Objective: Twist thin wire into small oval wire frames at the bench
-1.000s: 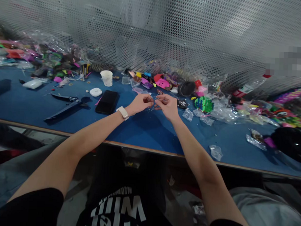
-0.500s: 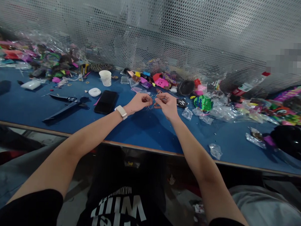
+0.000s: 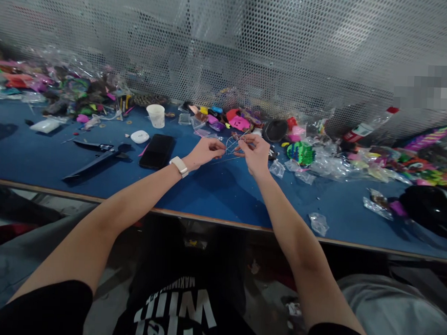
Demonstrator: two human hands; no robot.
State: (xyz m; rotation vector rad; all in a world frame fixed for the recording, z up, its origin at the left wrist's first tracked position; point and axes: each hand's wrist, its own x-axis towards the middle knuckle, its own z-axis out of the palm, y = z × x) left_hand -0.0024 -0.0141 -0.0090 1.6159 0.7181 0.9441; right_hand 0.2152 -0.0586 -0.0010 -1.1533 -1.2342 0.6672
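Thin wire-like strands (image 3: pixel 231 145) stretch between my two hands above the blue table. My left hand (image 3: pixel 206 152), with a pale band on its wrist, pinches their left side. The fingers of my right hand (image 3: pixel 254 150) are closed on the strands' right side. One long thin strand runs low between the hands, toward the left. What the strands are made of is too fine to tell.
On the blue table (image 3: pixel 215 196) lie a black phone (image 3: pixel 157 151), a white case (image 3: pixel 140 136), dark open shears (image 3: pixel 95 165) and a white cup (image 3: pixel 156 116). Colourful pieces and plastic bags (image 3: pixel 330 161) line the mesh wall (image 3: pixel 213 50). A bottle (image 3: pixel 369 126) leans at right.
My right hand has moved slightly right, away from my left hand. The gap between them is wider and more of the strands shows. My left hand has hardly moved.
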